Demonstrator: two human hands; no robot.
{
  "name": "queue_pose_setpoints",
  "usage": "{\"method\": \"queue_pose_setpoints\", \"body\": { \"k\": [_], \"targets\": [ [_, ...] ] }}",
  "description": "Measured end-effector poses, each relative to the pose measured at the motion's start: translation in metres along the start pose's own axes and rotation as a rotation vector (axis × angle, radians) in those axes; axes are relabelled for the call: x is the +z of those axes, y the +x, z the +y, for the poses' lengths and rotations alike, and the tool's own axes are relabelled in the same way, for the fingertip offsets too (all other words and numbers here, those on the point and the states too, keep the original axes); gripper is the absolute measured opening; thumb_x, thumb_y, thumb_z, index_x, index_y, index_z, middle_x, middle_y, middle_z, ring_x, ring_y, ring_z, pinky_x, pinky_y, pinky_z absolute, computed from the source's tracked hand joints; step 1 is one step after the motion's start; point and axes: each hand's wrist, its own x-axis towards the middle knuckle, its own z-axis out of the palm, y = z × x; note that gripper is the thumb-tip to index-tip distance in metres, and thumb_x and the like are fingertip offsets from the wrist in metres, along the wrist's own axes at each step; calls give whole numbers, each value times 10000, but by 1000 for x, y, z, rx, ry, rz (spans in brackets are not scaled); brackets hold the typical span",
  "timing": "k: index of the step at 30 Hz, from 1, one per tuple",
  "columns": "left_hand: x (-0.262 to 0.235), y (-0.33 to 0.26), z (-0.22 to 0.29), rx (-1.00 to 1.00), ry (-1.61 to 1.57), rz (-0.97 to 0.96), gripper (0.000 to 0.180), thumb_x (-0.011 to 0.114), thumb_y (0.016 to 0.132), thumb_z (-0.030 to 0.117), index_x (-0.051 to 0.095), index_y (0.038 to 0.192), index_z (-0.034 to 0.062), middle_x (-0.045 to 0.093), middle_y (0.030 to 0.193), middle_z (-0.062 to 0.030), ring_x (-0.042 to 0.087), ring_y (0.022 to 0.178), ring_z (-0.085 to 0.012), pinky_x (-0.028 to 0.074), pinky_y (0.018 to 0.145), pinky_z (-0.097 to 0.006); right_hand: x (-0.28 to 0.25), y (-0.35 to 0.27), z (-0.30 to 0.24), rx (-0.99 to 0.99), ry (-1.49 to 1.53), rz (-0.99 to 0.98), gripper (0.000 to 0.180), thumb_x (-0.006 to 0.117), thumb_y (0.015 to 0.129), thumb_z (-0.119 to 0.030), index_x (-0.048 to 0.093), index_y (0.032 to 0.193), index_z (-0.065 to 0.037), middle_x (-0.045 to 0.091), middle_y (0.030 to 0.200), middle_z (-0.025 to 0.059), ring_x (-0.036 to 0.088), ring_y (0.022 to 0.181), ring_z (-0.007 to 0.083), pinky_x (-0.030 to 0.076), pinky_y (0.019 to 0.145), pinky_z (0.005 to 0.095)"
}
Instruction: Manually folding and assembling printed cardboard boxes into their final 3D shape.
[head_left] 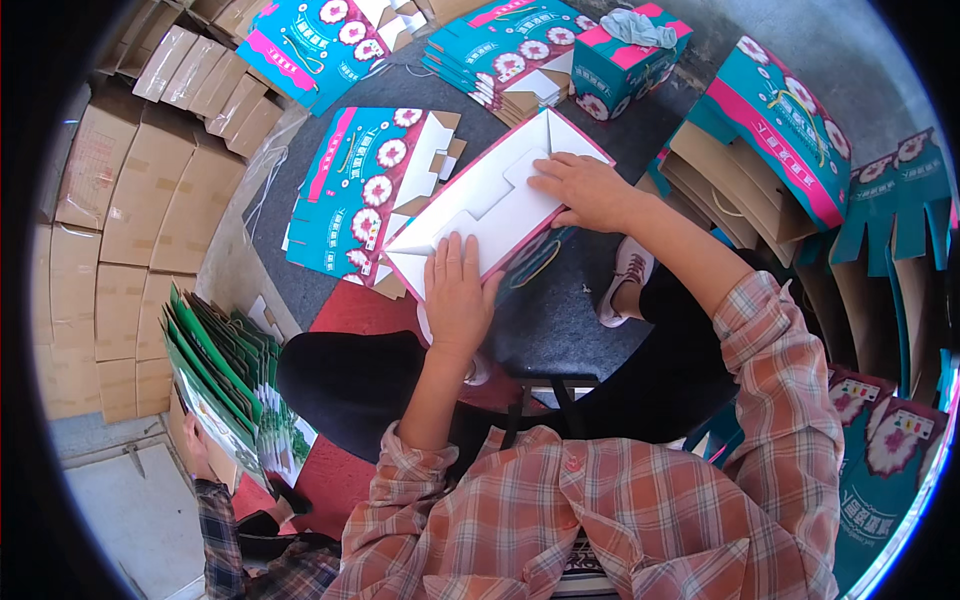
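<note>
A carton (455, 197) lies between my knees with its white bottom face up, its flaps folded together and its edges pink. My left hand (460, 295) rests on the near left end of it, fingers stretched over the white face and thumb apart along the side. On the far right end, the fingers of my right hand (585, 190) lie flat on the white flaps. Beneath the carton, part of a teal printed side with a cord handle shows. Beside it on the left lies a flattened teal printed carton (350, 195) with white and brown flaps.
More flat teal cartons (500, 50) are stacked at the back. A closed teal box (630, 65) there has a grey cloth (640, 28) on top. Opened cartons (770, 140) stand at right. Brown boxes (150, 190) pile up at left, near another person's hand (197, 447) at green folded bags (225, 370).
</note>
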Motion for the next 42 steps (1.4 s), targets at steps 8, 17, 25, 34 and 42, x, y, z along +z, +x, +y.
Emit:
{"method": "queue_pose_setpoints", "body": {
  "k": [8,17,25,34,42],
  "targets": [
    [4,2,-6,-15,-121,-96,520,603,865,304,492,1254,-24,506,1274,-237,452,1209,-376,320,1039,-454,-3,14,6,28,11,-271,593,697,763,-352,518,1262,-85,497,1324,127,460,1223,307,407,983,406],
    [-4,0,0,-4,-75,-46,510,595,873,308,495,1250,-20,502,1255,-214,457,1173,-363,361,991,-439,12,1,8,-16,37,-107,581,690,778,-341,522,1274,-90,499,1331,130,456,1230,306,393,999,405],
    [-7,3,-2,-25,-141,-61,516,613,859,311,499,1245,-11,488,1267,-213,448,1177,-379,348,1001,-448,1,8,4,-30,37,-81,525,695,777,-353,553,1206,-84,535,1268,127,480,1193,310,423,962,401],
    [-8,1,-64,-532,-376,370,607,524,921,438,445,1303,-27,435,1340,-240,410,1251,-357,321,1034,-443,-10,9,58,351,217,353,521,531,872,-479,606,1147,-43,584,1172,181,547,1106,314,404,970,420],
    [9,4,-122,-1383,-1390,-131,814,319,829,766,560,1235,104,554,1246,-172,504,1183,-334,401,940,-562,18,11,85,917,1143,207,737,352,895,-655,635,1114,-11,639,1035,164,581,1019,234,423,895,358]
  ]
}}
